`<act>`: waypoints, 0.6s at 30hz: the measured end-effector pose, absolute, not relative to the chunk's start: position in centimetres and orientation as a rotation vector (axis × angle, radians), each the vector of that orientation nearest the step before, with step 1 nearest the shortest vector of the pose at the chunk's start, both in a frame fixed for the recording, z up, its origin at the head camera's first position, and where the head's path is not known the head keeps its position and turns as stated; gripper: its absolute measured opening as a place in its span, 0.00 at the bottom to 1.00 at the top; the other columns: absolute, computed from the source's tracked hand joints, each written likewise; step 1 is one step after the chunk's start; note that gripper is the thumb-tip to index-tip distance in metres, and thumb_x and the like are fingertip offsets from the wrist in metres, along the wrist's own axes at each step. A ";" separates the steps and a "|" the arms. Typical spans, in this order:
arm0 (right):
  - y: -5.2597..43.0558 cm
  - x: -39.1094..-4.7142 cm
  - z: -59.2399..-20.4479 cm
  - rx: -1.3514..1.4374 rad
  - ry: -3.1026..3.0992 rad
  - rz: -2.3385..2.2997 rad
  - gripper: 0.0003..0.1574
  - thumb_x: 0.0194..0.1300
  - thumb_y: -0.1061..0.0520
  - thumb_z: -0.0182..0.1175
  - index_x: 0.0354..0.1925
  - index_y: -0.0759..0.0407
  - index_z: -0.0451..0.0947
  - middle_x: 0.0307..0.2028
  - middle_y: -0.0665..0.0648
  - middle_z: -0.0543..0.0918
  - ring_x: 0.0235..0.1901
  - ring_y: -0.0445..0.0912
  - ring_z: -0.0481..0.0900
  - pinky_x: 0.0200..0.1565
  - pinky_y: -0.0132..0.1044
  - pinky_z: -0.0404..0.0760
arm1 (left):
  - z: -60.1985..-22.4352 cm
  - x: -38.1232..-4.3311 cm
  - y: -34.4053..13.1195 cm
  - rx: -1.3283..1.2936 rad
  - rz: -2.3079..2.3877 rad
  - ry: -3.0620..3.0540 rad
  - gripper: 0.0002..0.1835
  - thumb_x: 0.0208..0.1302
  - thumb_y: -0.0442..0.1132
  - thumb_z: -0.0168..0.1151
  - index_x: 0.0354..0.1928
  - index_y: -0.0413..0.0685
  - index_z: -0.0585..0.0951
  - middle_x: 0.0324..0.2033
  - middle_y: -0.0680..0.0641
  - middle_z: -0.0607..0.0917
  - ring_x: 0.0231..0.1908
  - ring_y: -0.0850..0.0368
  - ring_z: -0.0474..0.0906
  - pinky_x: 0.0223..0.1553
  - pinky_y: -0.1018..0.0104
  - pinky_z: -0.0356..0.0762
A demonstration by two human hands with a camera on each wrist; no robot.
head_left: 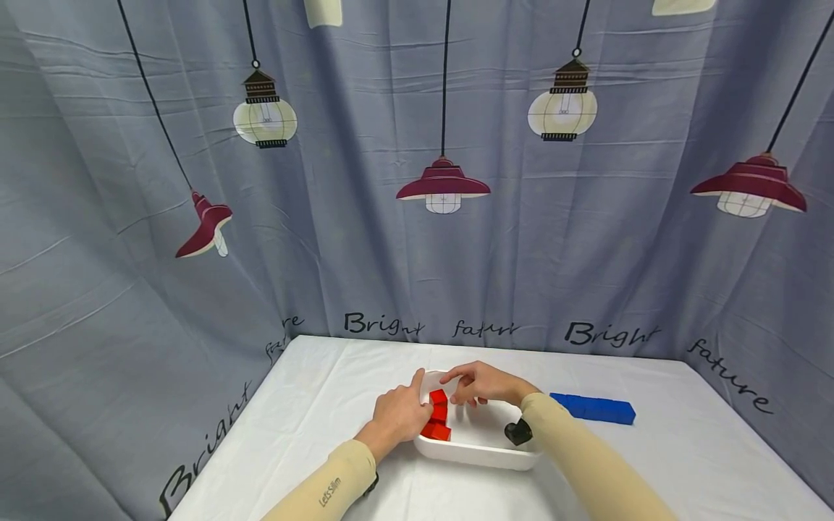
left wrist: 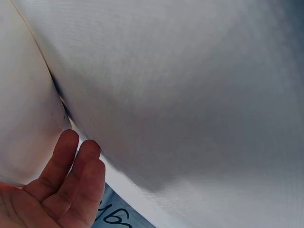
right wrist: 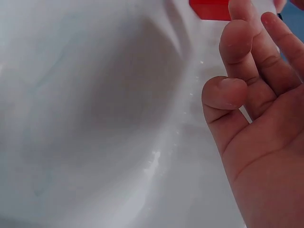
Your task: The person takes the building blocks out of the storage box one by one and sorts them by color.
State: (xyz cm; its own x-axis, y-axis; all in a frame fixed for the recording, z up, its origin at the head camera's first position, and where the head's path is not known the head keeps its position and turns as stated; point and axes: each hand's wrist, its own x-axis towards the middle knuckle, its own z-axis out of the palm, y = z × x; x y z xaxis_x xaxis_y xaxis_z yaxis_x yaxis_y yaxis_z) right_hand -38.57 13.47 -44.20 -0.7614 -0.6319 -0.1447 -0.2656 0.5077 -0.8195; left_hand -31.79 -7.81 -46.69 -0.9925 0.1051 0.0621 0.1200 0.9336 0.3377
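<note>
The left hand (head_left: 397,414), fingers relaxed, lay at the left side of the white tray (head_left: 478,455), beside the red blocks (head_left: 439,413) inside; the right hand (head_left: 487,383), loosely bent, grasping nothing, hung over it.

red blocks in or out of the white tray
In: the head view shows the red blocks inside the rim of the white tray, towards its left end.

- A grey-blue curtain (head_left: 365,253) hangs in soft folds behind the table and along its left side.
- Red lamps (head_left: 443,174) and round lanterns (head_left: 562,112) are printed on it, with black cords.
- Black lettering (head_left: 612,334) runs near the table's far edge.
- The table (head_left: 339,391) has a white top.
</note>
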 end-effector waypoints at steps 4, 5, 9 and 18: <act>13.3 -38.8 -44.8 -0.735 2.321 -1.153 0.26 0.61 0.57 0.67 0.59 0.52 0.80 0.32 0.75 0.82 0.21 0.46 0.71 0.24 0.33 0.65 | -46.7 -31.9 -7.8 -0.187 -0.516 -3.038 0.38 0.67 0.53 0.56 0.76 0.51 0.62 0.34 0.45 0.86 0.31 0.50 0.81 0.40 0.52 0.80; 13.3 -38.8 -45.0 -0.731 2.320 -1.154 0.26 0.61 0.57 0.67 0.59 0.52 0.80 0.32 0.74 0.83 0.21 0.46 0.71 0.23 0.33 0.65 | -46.8 -31.9 -7.8 -0.189 -0.513 -3.037 0.38 0.67 0.53 0.56 0.76 0.51 0.62 0.35 0.45 0.87 0.32 0.49 0.81 0.40 0.52 0.80; 13.2 -38.9 -45.5 -0.727 2.307 -1.183 0.28 0.60 0.57 0.67 0.60 0.54 0.79 0.33 0.70 0.85 0.21 0.46 0.72 0.23 0.32 0.66 | -46.8 -31.9 -7.8 -0.189 -0.511 -3.032 0.38 0.66 0.53 0.56 0.76 0.51 0.62 0.35 0.44 0.87 0.32 0.49 0.81 0.40 0.52 0.80; 12.7 -38.3 -46.4 -0.718 2.306 -1.203 0.31 0.60 0.60 0.65 0.62 0.53 0.78 0.29 0.61 0.84 0.20 0.46 0.72 0.27 0.34 0.72 | -46.9 -31.9 -7.8 -0.179 -0.542 -3.041 0.38 0.66 0.53 0.56 0.76 0.51 0.61 0.35 0.44 0.86 0.31 0.50 0.80 0.41 0.51 0.80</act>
State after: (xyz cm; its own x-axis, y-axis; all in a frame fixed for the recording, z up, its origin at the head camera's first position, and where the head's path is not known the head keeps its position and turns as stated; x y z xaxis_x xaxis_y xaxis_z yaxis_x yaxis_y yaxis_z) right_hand -38.31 12.69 -46.44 -0.7684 -0.6243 -0.1410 -0.2415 0.4868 -0.8394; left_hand -31.87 -7.83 -46.91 -0.9922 0.1051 0.0671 0.1219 0.9319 0.3415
